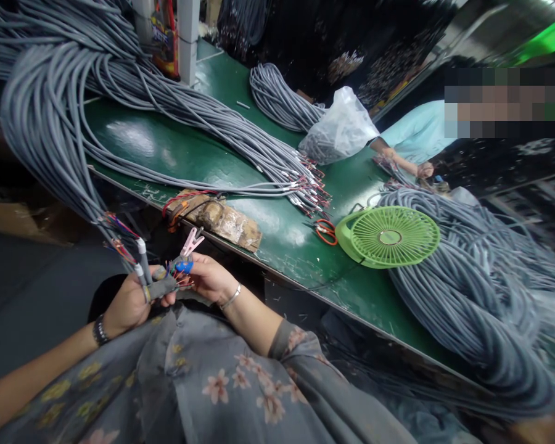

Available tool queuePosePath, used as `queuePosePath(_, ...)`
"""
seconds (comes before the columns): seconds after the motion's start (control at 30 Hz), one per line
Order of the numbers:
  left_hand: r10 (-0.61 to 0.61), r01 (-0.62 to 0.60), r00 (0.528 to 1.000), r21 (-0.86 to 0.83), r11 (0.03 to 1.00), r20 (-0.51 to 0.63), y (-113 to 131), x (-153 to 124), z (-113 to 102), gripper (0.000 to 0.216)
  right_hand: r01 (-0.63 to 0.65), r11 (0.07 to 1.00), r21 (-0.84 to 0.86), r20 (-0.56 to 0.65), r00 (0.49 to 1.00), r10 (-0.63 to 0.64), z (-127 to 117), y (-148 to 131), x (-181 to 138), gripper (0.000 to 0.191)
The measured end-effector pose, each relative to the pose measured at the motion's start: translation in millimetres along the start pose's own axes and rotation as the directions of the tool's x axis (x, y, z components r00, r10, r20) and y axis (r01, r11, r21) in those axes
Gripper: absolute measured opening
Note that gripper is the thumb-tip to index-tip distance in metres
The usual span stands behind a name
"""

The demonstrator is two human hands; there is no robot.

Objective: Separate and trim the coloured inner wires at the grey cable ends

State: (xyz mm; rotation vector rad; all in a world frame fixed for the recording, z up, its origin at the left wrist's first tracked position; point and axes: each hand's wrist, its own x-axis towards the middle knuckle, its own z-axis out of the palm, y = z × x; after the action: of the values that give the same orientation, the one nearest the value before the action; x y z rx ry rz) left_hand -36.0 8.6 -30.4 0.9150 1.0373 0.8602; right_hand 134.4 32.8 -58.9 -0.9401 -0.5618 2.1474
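My left hand (128,302) is closed round the end of a grey cable (161,287), whose thin coloured wires fan out toward the right. More grey cable ends with white tips (141,246) rise just above that hand. My right hand (211,279) has its fingers pinched at the thin wires (183,281), touching them. Something blue (184,267) sits at its fingertips, perhaps a finger wrap. A pink clothes-peg (192,242) stands up right beside those fingers; what holds it is hidden.
A green-topped table (277,231) carries long grey cable bundles (189,117), a taped block (229,223), orange-handled scissors (325,232) and a green fan (391,237). Beyond lie a clear plastic bag (340,126) and a large cable coil (467,296). A person in light blue (419,132) handles wires across the table.
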Motion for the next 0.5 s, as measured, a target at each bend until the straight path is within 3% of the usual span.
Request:
queuePosePath(0.2, 0.027, -0.027, 0.994, 0.001, 1.000, -0.102, 3.0, -2.8, 2.7, 0.037, 0.008, 1.000, 0.013, -0.121, 0.993, -0.006, -5.4, -2.3, -1.2, 0.033)
queuePosePath(0.33, 0.052, -0.055, 0.994, -0.030, 0.998, -0.094, 9.7, -3.5, 6.7, 0.036, 0.044, 0.999, -0.021, -0.184, 0.982, -0.047, -2.9, -11.8, 0.1, 0.049)
queuePosePath(0.43, 0.064, -0.069, 0.994, -0.054, 0.996, -0.085, 14.6, -0.5, 9.8, 0.033, 0.190, 0.967, -0.170, -0.196, 0.955, -0.222, 1.5, -14.9, 1.2, 0.053)
queuePosePath(0.5, 0.055, -0.061, 0.994, -0.056, 0.997, -0.091, 17.5, 2.5, 11.6, 0.034, 0.311, 0.898, -0.312, -0.219, 0.896, -0.387, 3.0, -13.5, 2.2, 0.054)
